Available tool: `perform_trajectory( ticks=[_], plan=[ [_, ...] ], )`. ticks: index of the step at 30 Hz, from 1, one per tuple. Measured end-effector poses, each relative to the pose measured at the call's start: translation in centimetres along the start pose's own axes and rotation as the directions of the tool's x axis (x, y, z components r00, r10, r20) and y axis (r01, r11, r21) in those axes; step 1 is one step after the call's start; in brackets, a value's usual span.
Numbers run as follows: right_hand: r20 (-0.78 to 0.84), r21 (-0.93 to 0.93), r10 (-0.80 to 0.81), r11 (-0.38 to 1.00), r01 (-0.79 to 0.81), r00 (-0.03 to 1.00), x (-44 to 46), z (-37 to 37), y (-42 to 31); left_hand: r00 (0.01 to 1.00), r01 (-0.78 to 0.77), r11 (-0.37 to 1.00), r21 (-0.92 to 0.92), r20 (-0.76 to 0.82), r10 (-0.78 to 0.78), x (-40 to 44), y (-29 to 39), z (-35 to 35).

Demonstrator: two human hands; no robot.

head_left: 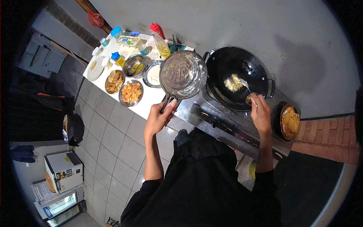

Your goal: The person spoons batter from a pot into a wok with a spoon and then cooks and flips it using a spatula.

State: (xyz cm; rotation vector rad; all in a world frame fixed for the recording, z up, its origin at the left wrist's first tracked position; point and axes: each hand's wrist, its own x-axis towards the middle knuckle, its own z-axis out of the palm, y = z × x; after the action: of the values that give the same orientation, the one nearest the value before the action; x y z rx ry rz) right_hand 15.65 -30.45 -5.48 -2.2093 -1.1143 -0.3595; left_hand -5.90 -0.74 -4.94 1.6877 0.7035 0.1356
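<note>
Black and glossy, the wok (227, 60) sits on the steel stove (202, 113), with a pale lump of batter (233, 83) in its middle. The right hand (261, 111), fingers pinched round the handle of a metal spoon (245, 85), holds the spoon's head against the lump. The left hand (160, 116) grips the handle of a streaked pan (184, 73) just left of the wok. The step in hand looks like spooning batter into the wok or working it there; glare leaves unclear which. The next move would call for a steady wrist and fingers clear of the hot metal.

On the white table (145, 108) to the left stand a bowl of orange-brown cubes (131, 92) and, farther off, a blue-capped bottle (118, 59). A dish of golden fried pieces (290, 121) rests right of the wok. Grey tiles (113, 143) cover the floor; a plain wall (242, 22) rises behind the stove.
</note>
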Motion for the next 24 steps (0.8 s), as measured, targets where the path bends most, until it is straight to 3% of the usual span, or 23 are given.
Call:
perform_trajectory(
  ticks=[9, 24],
  plan=[
    [-0.107, 0.090, 0.053, 0.995, -0.043, 0.993, -0.3, 1.3, 0.2, 1.000, -0.002, 1.000, 0.003, 0.008, 0.002, -0.2, 0.3, 0.2],
    [0.096, 0.055, 0.081, 0.995, -0.086, 0.992, -0.4, 2.1, 0.3, 1.000, -0.006, 1.000, -0.012, 0.009, 0.006, -0.4, 0.0, 0.1]
  ],
)
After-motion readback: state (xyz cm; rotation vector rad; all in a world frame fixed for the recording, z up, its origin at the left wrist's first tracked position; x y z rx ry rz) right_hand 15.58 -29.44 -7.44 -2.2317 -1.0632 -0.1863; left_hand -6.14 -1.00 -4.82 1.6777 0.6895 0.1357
